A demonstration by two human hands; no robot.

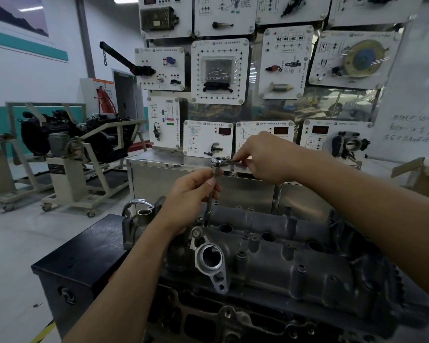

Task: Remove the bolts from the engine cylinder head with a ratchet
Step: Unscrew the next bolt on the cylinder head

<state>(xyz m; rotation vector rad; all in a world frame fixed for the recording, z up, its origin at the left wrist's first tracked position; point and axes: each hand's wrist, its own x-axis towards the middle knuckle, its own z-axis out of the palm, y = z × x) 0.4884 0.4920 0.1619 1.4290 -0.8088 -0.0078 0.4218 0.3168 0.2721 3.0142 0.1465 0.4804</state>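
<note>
A dark grey cylinder head (295,256) fills the lower middle of the head view, with several small bolts along its top. A chrome ratchet (221,160) stands above its far left corner on a long thin extension (209,204) that reaches down to a bolt (205,222) there. My left hand (191,194) pinches the extension just under the ratchet head. My right hand (263,157) grips the ratchet handle, which points to the right.
The head sits on an engine block beside a black cabinet (84,263). Behind it stands a steel cabinet (245,191) with a wall of training panels (218,73). Engines on wheeled stands (67,154) are at the left. A cardboard box (419,174) is at the right.
</note>
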